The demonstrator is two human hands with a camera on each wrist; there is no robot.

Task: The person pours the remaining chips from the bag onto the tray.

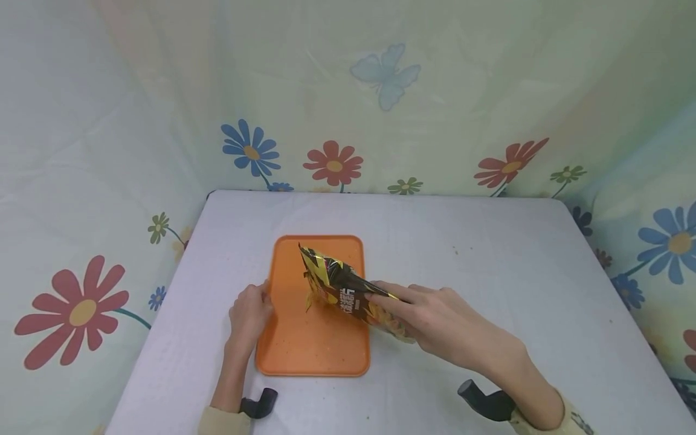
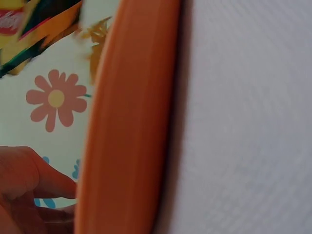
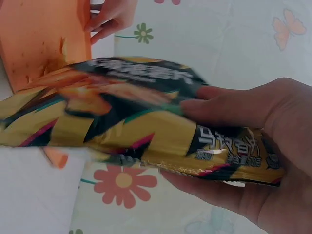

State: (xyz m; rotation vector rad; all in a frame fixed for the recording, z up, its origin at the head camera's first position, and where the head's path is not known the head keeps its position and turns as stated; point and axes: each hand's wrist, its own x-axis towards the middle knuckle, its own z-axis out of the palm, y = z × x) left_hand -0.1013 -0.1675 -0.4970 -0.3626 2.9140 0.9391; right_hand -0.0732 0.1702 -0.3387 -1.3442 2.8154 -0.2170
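Note:
My right hand (image 1: 435,314) grips a black and yellow snack bag (image 1: 339,284), with the thumb on one face and fingers on the other in the right wrist view. The bag slants over the right part of an orange tray (image 1: 299,356), its far end raised toward the upper left. Yellowish pieces (image 1: 310,299) show by the bag's left side, and crumbs (image 3: 51,63) lie on the tray. My left hand (image 1: 251,311) holds the tray's left edge, its fingertips at the rim in the left wrist view.
The tray lies on a white-covered table (image 1: 435,229) with a few small crumbs scattered on it. A curtain (image 1: 435,121) printed with flowers and a butterfly hangs behind and at both sides. A dark curved mount (image 1: 486,402) sits at each wrist.

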